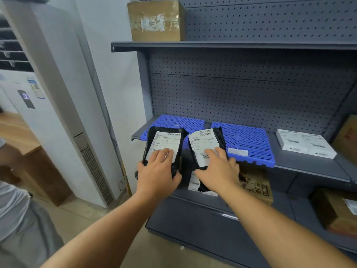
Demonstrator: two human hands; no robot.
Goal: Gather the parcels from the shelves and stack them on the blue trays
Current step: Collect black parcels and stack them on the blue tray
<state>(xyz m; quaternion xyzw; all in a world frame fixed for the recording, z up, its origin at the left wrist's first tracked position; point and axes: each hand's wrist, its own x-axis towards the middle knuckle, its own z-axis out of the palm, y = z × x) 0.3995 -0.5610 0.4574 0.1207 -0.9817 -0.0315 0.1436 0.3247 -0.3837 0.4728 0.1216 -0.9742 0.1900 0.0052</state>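
Note:
Two blue grid trays lie side by side on the middle shelf: the left tray (179, 122) and the right tray (249, 142). My left hand (159, 171) grips a black parcel (164, 146) with a white label, held over the front edge of the left tray. My right hand (218, 169) grips a second black labelled parcel (204, 144) at the gap between the trays. A flat white parcel (305, 143) lies on the shelf to the right of the trays.
A brown cardboard box (156, 20) stands on the top shelf. The lower shelf holds a white parcel (194, 183), a printed brown box (257, 188) and another brown box (334, 209). A white floor air conditioner (63, 113) and a person (17, 219) are to the left.

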